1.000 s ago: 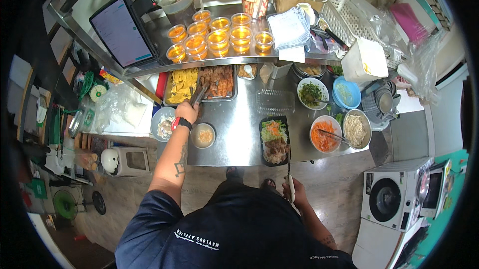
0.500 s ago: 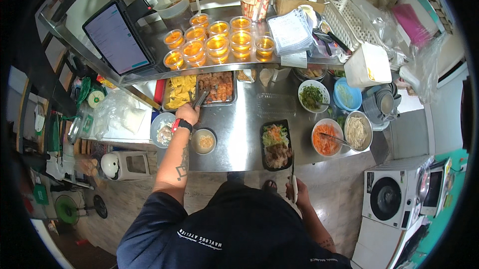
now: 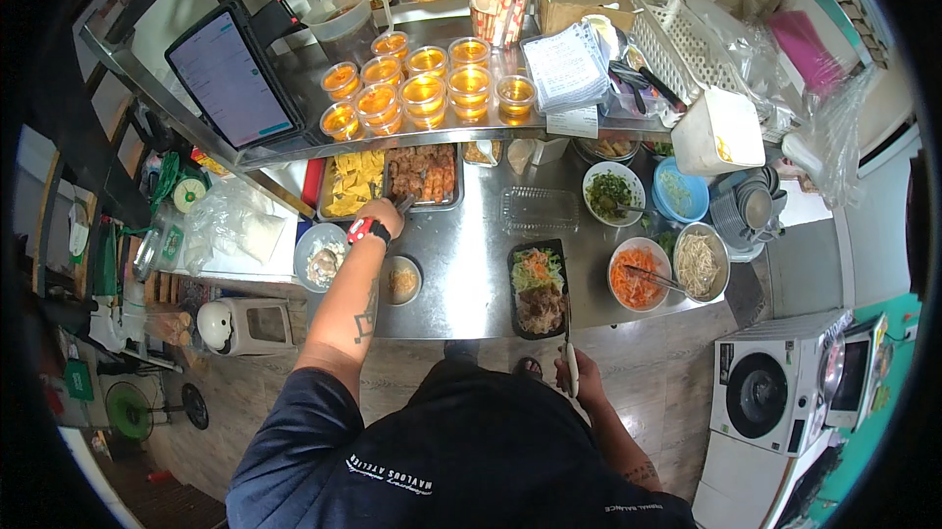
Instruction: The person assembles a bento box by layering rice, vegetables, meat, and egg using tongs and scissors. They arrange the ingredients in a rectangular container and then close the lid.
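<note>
Head view: risk of fried bits dropping off dark tongs (image 3: 403,202) onto steel counter (image 3: 471,264) w/ long reach. Left hand (image 3: 381,219) clenched on tongs at far-left metal tray of brown fried pieces (image 3: 424,172); yellow chips tray (image 3: 355,182) beside. Right hand (image 3: 579,377) grasping white-handled knife (image 3: 568,352) near black rectangular plastic meal box (image 3: 539,286): shredded veg, meat. Orange sauce cups (image 3: 424,87) on far shelf.

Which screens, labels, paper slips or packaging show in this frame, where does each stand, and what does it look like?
Tablet screen: upper shelf, left end, tilted; dark frame, pale lit display.
Stack of paper slips: upper shelf, right of the cups; white, printed.
Paper tag: hangs off the shelf edge below the slips; white rectangle.
Clear plastic lid: counter, above the black tray; transparent, rectangular.
White box: right of the shelf; orange mark.
</note>
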The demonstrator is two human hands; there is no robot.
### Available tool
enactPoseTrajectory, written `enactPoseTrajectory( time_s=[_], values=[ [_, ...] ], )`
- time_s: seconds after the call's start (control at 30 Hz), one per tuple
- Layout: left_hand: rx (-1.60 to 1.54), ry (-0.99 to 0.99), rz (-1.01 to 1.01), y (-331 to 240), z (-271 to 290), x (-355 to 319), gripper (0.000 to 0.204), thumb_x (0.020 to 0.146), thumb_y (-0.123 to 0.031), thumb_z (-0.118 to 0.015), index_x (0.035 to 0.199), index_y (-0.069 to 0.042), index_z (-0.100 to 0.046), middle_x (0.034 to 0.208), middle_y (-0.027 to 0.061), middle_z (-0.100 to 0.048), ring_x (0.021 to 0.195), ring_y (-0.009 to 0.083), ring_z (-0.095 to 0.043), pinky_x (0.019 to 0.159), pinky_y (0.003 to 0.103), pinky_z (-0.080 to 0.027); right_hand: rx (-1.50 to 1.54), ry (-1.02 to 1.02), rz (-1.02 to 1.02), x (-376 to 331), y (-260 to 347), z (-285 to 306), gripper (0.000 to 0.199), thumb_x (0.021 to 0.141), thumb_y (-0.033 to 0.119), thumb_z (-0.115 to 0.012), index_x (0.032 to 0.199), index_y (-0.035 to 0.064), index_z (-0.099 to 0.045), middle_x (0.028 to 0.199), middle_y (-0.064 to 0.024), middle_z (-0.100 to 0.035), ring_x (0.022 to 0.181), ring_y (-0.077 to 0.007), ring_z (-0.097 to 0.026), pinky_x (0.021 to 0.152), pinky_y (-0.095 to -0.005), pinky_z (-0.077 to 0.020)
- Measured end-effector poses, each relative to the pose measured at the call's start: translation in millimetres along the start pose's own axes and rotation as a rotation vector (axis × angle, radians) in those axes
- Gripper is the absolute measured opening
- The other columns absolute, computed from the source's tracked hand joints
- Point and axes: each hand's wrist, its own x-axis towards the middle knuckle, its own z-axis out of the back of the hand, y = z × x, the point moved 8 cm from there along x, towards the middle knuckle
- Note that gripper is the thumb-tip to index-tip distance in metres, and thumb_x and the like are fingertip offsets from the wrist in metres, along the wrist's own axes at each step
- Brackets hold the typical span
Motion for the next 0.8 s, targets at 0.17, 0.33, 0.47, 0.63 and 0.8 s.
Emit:
enactPoseTrajectory(
  time_s=[0.17, 0.33, 0.47, 0.63, 0.8],
  values=[
    [0.075, 0.064, 0.008, -11, -5, 4, 0.039, 0.094, -0.028, -0.056, 0.120, -0.002, -0.070, 0.121, 0.0202, -0.072, 0.111, 0.0348, -0.071, 0.092, 0.045, -0.058, 0.063, 0.002, -0.004, -2, 8, 0, 0.041, 0.097, 0.013, -0.072, 0.133, -0.0004, -0.058, 0.100, -0.0038, -0.071, 0.086, -0.0115, -0.066, 0.077, -0.0262, -0.0533],
    [0.062, -0.030, -0.032, 5, 27, -19, 0.034, 0.088, -0.019, -0.060, 0.115, -0.002, -0.072, 0.117, 0.0251, -0.071, 0.107, 0.0398, -0.071, 0.092, 0.046, -0.057, 0.118, -0.005, 0.024, -7, 7, 1, 0.036, 0.096, 0.017, -0.072, 0.127, 0.0026, -0.058, 0.082, -0.0016, -0.063, 0.070, -0.0119, -0.062, 0.063, -0.0275, -0.0511],
    [0.002, -0.139, -0.116, 12, 72, -60, 0.036, 0.089, -0.032, -0.067, 0.105, 0.000, -0.074, 0.109, 0.0258, -0.072, 0.100, 0.0405, -0.072, 0.089, 0.046, -0.058, 0.086, -0.009, -0.019, -14, 2, 8, 0.041, 0.098, 0.013, -0.070, 0.134, -0.0018, -0.057, 0.103, -0.0057, -0.073, 0.094, -0.0133, -0.070, 0.082, -0.0265, -0.0551],
    [0.006, -0.153, -0.059, 44, 21, -46, 0.048, 0.089, -0.044, -0.068, 0.103, 0.002, -0.074, 0.105, 0.0262, -0.073, 0.102, 0.0397, -0.071, 0.092, 0.046, -0.056, -0.038, -0.021, -0.006, -10, -7, 11, 0.043, 0.095, 0.018, -0.076, 0.131, 0.0004, -0.060, 0.089, -0.0001, -0.069, 0.074, -0.0087, -0.062, 0.065, -0.0244, -0.0500],
    [-0.040, -0.118, -0.046, 29, 25, -44, 0.049, 0.090, -0.045, -0.066, 0.105, 0.001, -0.073, 0.108, 0.0249, -0.073, 0.103, 0.0392, -0.071, 0.093, 0.045, -0.056, -0.076, -0.016, 0.018, -5, -9, 19, 0.042, 0.095, 0.020, -0.073, 0.131, 0.0037, -0.058, 0.073, 0.0001, -0.060, 0.061, -0.0102, -0.059, 0.056, -0.0280, -0.0510]
  ],
)
